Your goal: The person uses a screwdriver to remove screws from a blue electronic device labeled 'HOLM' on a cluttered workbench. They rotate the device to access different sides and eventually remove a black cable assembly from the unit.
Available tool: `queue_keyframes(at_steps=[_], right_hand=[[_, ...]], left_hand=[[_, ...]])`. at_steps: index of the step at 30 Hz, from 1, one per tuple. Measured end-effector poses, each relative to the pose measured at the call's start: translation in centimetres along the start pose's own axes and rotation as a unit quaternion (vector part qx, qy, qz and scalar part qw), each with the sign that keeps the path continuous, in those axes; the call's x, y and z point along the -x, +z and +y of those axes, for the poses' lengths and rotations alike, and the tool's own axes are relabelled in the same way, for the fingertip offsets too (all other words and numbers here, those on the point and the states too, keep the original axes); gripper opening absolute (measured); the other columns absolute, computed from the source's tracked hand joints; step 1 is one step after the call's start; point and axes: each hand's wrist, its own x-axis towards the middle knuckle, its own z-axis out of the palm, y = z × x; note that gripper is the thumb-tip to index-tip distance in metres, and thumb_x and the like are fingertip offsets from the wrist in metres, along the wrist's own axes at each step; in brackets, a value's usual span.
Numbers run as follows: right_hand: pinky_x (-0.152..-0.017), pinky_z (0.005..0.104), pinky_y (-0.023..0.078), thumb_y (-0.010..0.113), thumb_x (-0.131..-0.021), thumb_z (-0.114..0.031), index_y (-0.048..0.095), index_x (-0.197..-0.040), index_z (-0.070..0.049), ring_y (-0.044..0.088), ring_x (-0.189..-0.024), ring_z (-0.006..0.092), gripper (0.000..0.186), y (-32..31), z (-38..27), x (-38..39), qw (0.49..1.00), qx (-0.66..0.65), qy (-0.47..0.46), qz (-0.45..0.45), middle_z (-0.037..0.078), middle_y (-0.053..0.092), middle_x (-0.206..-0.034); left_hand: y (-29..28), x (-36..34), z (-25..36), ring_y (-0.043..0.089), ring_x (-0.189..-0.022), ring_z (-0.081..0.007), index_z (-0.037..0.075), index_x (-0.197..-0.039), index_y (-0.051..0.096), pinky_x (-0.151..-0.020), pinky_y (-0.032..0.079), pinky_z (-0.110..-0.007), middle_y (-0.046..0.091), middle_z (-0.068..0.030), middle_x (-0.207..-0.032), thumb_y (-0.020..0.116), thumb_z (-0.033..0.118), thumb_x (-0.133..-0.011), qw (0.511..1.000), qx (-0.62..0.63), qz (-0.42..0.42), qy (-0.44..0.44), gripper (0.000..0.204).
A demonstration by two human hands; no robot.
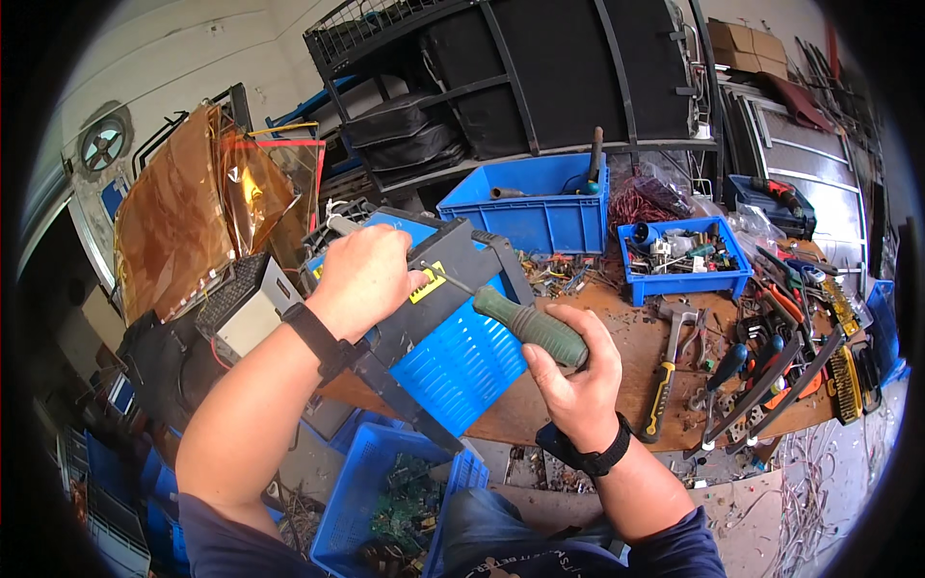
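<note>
My right hand (583, 371) is wrapped around the ribbed green handle of a screwdriver (530, 325). Its thin metal shaft points up and left, to the top edge of a black and blue machine case (453, 371). That case stands tilted on the near side of the bench, with a ribbed blue panel facing me and a yellow label on its black frame. Over the top of the case, my left hand (364, 275) is closed on its edge, fingertips curled down beside the screwdriver's shaft. What lies under the left palm is hidden, and the screwdriver's tip is hard to make out.
On the wooden bench (626, 385) lie a hammer (665, 371), pliers and several screwdrivers at right. Blue bins (525, 226) stand behind, one smaller bin (679, 275) holding loose parts. Below, a blue crate (352, 501) holds green circuit boards. Amber sheets (183, 212) rise at left.
</note>
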Motion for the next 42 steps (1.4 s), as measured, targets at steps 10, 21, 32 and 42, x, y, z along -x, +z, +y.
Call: queue_keyframes(at_steps=[10, 21, 32, 42], right_hand=[[-0.067, 0.0375, 0.053, 0.080, -0.072, -0.018, 0.060, -0.106, -0.005, 0.065, -0.077, 0.0316, 0.041, -0.1, -2.1, -2.2, 0.994, 0.082, -0.051, -0.054, 0.015, 0.065, -0.091], [-0.059, 0.0414, 0.052, 0.074, -0.076, -0.021, 0.056, -0.115, -0.009, 0.063, -0.073, 0.0335, 0.045, -0.9, -4.7, -2.3, 0.987, 0.116, -0.043, -0.102, 0.013, 0.059, -0.090], [-0.066, 0.0399, 0.055, 0.061, -0.074, -0.004, 0.056, -0.116, -0.008, 0.060, -0.091, 0.0349, 0.043, -1.1, -3.6, -1.8, 0.957, 0.138, -0.168, -0.191, 0.017, 0.054, -0.108], [-0.063, 0.0351, 0.052, 0.065, -0.072, -0.007, 0.063, -0.112, -0.009, 0.057, -0.081, 0.0293, 0.040, 0.1, -5.1, -0.3, 0.932, 0.161, -0.226, -0.233, 0.019, 0.053, -0.108]], left_hand=[[0.3, 0.1, -0.1, 0.065, -0.082, -0.0357, -0.001, -0.081, 0.068, -0.075, 0.052, -0.045, 0.066, -0.0180, -0.083, 0.076, 0.029, -0.070, 1.000, -0.013, 0.011, 0.011, 0.033], [0.2, 0.2, 0.3, 0.065, -0.085, -0.0353, -0.001, -0.083, 0.068, -0.076, 0.052, -0.044, 0.066, -0.0174, -0.087, 0.076, 0.027, -0.070, 1.000, -0.027, 0.013, 0.004, 0.031], [0.5, 1.1, 1.3, 0.059, -0.087, -0.0290, 0.006, -0.092, 0.067, -0.076, 0.049, -0.042, 0.059, -0.0099, -0.081, 0.071, 0.015, -0.071, 0.983, -0.001, 0.106, 0.153, 0.023], [1.7, 1.7, 1.0, 0.061, -0.074, -0.0283, 0.006, -0.073, 0.064, -0.068, 0.051, -0.039, 0.062, -0.0089, -0.070, 0.067, 0.016, -0.075, 0.964, 0.018, 0.110, 0.240, 0.010]])
